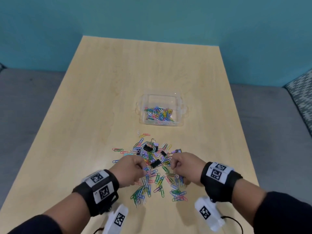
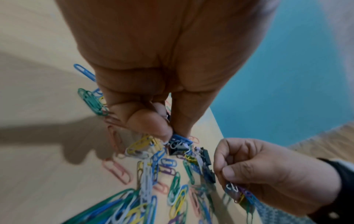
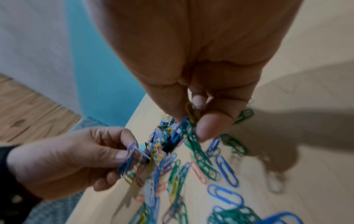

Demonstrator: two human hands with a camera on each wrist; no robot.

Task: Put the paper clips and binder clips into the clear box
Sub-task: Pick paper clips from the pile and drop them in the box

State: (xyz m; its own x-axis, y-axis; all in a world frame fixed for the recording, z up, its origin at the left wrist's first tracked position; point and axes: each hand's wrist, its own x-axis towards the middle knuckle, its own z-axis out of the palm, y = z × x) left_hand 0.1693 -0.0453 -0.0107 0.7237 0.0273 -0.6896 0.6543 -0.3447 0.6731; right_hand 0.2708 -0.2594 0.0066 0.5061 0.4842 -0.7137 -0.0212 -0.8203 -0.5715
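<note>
A loose heap of coloured paper clips [image 1: 152, 173] mixed with black binder clips [image 1: 155, 163] lies on the wooden table [image 1: 84, 115] near me. Beyond it stands the clear box [image 1: 161, 109], open-topped, with several paper clips inside. My left hand [image 1: 130, 169] sits at the heap's left side and pinches a small bunch of blue paper clips [image 2: 181, 140] between thumb and fingers. My right hand [image 1: 184, 166] sits at the heap's right side, pinching a bunch of green and yellow paper clips [image 3: 191, 121] that dangle from it.
A few stray paper clips [image 1: 143, 134] lie between the heap and the box. The table's far half is bare wood. A teal wall [image 1: 152, 17] stands behind, grey seating [image 1: 25, 107] flanks the table, and a patterned cushion [image 1: 302, 95] is at the right.
</note>
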